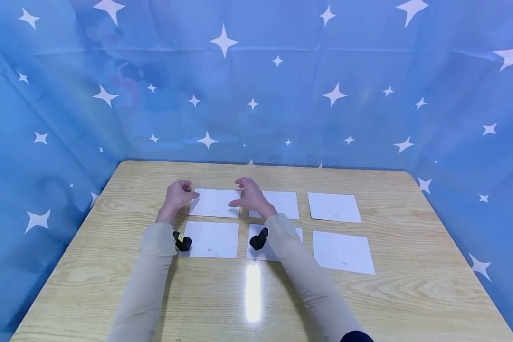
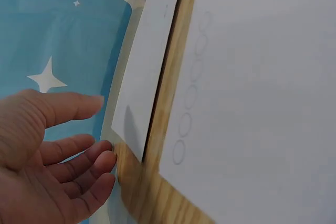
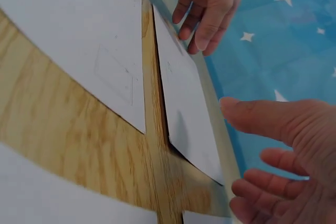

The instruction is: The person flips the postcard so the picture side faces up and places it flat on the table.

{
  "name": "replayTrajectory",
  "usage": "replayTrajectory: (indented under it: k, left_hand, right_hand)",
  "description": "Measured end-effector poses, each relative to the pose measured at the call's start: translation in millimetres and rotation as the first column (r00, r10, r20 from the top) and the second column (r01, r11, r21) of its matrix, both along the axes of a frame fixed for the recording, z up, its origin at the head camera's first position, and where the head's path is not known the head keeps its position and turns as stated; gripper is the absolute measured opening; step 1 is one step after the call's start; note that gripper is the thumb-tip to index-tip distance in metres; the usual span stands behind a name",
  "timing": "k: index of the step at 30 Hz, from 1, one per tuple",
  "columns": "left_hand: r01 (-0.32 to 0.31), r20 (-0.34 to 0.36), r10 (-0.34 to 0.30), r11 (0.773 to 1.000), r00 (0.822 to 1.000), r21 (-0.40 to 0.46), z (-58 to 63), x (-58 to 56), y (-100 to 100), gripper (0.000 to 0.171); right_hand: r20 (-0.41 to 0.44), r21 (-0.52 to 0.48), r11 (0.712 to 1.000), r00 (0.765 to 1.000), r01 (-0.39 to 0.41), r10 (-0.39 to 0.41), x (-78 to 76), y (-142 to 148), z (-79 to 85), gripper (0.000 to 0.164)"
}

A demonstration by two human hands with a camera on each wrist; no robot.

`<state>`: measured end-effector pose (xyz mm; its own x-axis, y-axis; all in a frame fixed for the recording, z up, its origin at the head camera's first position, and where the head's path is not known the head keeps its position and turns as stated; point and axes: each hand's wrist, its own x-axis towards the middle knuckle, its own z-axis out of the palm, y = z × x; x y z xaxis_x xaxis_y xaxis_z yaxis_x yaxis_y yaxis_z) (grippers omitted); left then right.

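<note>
My left hand (image 1: 178, 195) is by the left edge of the back-left white sheet (image 1: 215, 202), thumb reaching over that edge and fingers loosely bent. Opposite it, at the sheet's right edge, my right hand (image 1: 253, 197) has thumb and fingers spread apart, partly covering the back-middle sheet (image 1: 282, 203). Neither hand holds anything. In the left wrist view, the front-left sheet (image 2: 262, 103) bears a row of faint circles. The right wrist view shows a faint four-sided outline on that sheet (image 3: 79, 30), and both hands at the back-left sheet (image 3: 184, 87).
The front-middle sheet (image 1: 256, 254) lies partly under my right forearm. Two more white sheets, back right (image 1: 334, 207) and front right (image 1: 343, 251), complete two rows on the wooden table (image 1: 410, 285). A blue star-patterned curtain (image 1: 256, 118) hangs behind the table and at its sides.
</note>
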<state>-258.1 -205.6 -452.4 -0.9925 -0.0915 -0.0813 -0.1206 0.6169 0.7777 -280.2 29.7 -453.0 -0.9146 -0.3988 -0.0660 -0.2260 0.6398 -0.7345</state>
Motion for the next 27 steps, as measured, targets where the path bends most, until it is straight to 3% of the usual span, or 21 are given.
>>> replayTrajectory:
  k: [9, 27]
  left_hand:
    - [0.062, 0.111, -0.062, 0.998, 0.992, 0.006, -5.3, -10.8, -5, 0.052]
    - [0.06, 0.12, -0.058, 0.998, 0.991, -0.014, -11.7, -15.5, -7, 0.044]
  right_hand:
    - [0.013, 0.12, 0.992, 1.0, 0.023, -0.024, -6.1, -11, -5.0, 0.07]
    - [0.09, 0.233, 0.972, 0.996, -0.027, 0.006, -16.6, -15, -2.3, 0.056]
